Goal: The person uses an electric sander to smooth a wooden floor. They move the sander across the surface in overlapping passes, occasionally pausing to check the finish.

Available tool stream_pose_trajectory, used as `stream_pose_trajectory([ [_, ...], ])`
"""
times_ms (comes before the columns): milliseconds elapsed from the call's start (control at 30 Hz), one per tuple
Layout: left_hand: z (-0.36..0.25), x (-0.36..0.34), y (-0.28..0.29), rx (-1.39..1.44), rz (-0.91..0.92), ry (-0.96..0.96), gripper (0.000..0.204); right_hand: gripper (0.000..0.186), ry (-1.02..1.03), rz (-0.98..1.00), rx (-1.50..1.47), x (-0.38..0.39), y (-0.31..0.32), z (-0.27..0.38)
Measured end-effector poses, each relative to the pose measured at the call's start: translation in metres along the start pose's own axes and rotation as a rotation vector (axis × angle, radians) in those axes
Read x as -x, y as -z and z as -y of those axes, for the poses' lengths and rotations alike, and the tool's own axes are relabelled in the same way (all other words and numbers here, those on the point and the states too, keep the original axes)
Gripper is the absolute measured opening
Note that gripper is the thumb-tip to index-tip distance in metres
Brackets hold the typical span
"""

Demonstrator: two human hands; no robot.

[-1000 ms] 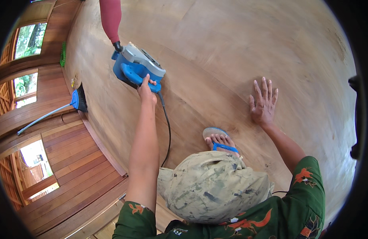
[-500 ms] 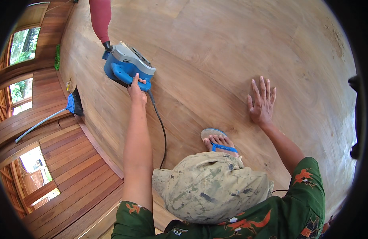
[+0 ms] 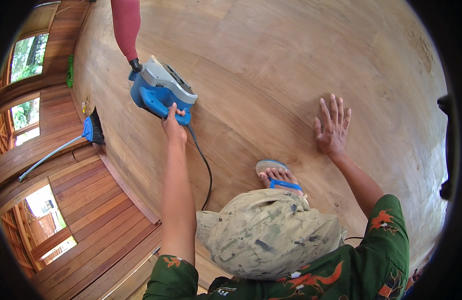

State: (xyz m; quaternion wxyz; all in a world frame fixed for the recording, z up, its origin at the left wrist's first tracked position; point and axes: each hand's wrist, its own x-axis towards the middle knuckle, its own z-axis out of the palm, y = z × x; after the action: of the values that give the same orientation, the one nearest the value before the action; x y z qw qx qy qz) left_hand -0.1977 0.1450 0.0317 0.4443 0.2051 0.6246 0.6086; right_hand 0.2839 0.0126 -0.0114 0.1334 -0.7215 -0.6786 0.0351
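Note:
My left hand [image 3: 175, 125] is wrapped round the rear handle of a blue and grey belt sander [image 3: 163, 90] on the wooden floor [image 3: 251, 85]. A long red dust bag [image 3: 126, 30] is fitted to a black outlet at the sander's far end and runs out past the top edge. From the handle, a dark power cord [image 3: 207, 165] curves back toward my knee. Well over to the right, my right hand [image 3: 333, 131] rests palm down on the boards, fingers spread, holding nothing.
My foot in a blue-strapped flip-flop [image 3: 280, 176] is planted between my hands. Along the left runs a plank wall [image 3: 96, 205] with windows. A blue broom [image 3: 93, 130] with a pale handle leans there, near a green brush-like thing [image 3: 70, 71]. A rough patch [image 3: 423, 47] marks the far right floor.
The sander and my left hand have shifted very slightly right and nearer. My right hand appears a little further right in the picture, still flat on the floor.

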Motion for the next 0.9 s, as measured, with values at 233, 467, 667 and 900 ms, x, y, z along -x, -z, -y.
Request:
stream_pose_trajectory([
  [233,0.021,0.049,0.004,0.004,0.019,0.015,0.016,0.067,-0.018,0.016,0.017,0.003,0.003,-0.009],
  [467,0.035,0.108,0.015,-0.022,0.006,0.022,0.015,0.068,-0.009,0.016,0.021,0.005,0.001,-0.01],
  [667,0.052,0.163,0.015,-0.026,-0.026,0.008,0.015,0.067,-0.008,0.005,0.017,0.005,0.007,-0.009],
  [900,0.064,0.221,0.013,0.015,-0.079,0.038,0.014,0.067,0.009,-0.01,-0.004,0.005,0.014,-0.006],
])
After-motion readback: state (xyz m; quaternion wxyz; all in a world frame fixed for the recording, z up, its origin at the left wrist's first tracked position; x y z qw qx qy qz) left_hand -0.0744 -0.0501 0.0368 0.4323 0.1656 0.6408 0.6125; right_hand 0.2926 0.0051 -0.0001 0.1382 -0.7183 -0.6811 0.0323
